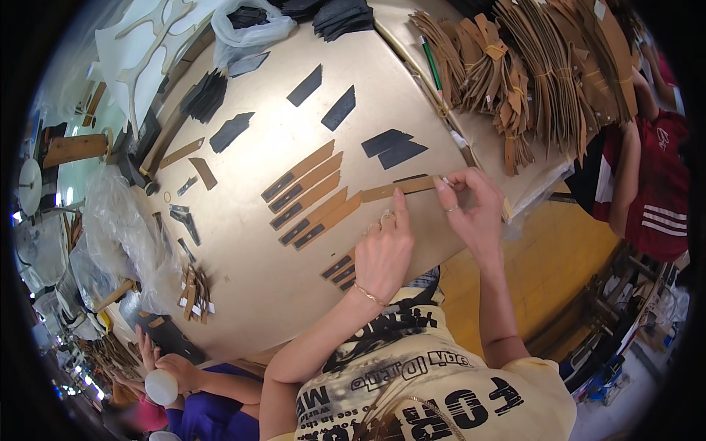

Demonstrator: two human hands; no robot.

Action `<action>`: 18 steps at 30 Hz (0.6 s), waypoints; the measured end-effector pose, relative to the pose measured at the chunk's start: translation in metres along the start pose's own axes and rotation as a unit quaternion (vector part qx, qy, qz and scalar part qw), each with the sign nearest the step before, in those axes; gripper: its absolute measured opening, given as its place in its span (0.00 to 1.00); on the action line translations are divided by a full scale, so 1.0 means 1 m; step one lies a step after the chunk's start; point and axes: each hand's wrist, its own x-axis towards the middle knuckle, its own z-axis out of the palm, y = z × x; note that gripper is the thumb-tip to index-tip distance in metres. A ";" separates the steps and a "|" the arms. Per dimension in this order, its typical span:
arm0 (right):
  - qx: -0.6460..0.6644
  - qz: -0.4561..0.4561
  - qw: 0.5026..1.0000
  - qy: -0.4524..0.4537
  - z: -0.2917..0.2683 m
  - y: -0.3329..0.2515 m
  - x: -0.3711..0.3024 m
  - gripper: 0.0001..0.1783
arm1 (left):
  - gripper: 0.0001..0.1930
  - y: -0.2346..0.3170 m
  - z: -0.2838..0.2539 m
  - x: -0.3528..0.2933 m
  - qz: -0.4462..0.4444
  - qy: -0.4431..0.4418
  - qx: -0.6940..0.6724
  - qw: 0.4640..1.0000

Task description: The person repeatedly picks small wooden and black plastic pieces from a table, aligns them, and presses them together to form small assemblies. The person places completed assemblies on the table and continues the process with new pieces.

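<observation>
A long brown leather-like strip point(379, 193) lies near the table's right edge, with a dark piece along its right part. My left hand point(384, 253) rests its outstretched index fingertip on the strip's middle, the other fingers bent and gripping nothing. Thumb and fingers of my right hand point(474, 206) pinch the strip's right end. Left of my hands, several brown strips point(312, 191) with dark pieces on their lower-left ends lie side by side. Shorter pieces with dark patches point(340, 272) sit beside my left hand. Two black slanted pieces point(397, 149) overlap just beyond the strip.
Loose black pieces point(338, 108) and a black stack point(204, 97) lie farther off. Bundled brown strips point(544, 66) are heaped at the far right. Clear plastic bags point(121, 235) crowd the left edge. Another person's hand point(176, 371) grips a white-ended tool at lower left; someone in red point(665, 184) stands right.
</observation>
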 end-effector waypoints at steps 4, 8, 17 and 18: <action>-0.063 -0.049 0.996 0.031 0.002 0.002 -0.002 0.07 | 0.36 0.004 -0.005 0.004 -0.018 -0.032 0.009 0.999; -0.085 -0.066 0.992 0.061 0.006 0.004 -0.004 0.07 | 0.33 0.005 -0.009 0.006 -0.012 -0.038 0.031 0.999; -0.118 -0.058 0.990 0.054 0.008 0.006 -0.005 0.07 | 0.34 0.006 -0.009 0.007 -0.020 -0.039 0.016 0.999; -0.116 -0.059 0.990 0.055 0.008 0.006 -0.005 0.07 | 0.33 0.006 -0.009 0.006 -0.021 -0.040 0.018 0.999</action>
